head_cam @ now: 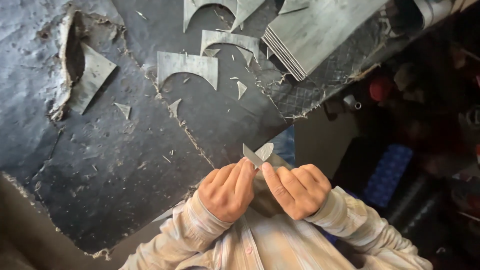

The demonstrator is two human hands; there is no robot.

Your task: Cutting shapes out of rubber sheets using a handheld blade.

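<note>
Fingers (248,170) of your left hand (227,192) are curled closed, pinching a small grey blade-like piece (251,155) at its lower end; the fingers (272,177) of your right hand (297,190) are also curled closed, thumb pressed up against a pale leaf-shaped scrap (265,150) just beside that piece. Both hands meet in front of your striped shirt (260,242), at the near edge of the dark, worn tabletop (100,165). Farther up the tabletop from your hands lie flat grey cut-outs with arched notches (187,67), with small triangular offcuts (241,89) scattered near them. A stack of grey sheets (315,35) sits at the tabletop's far right corner, well apart from your hands. A larger grey triangle (92,75) rests far to the left.
</note>
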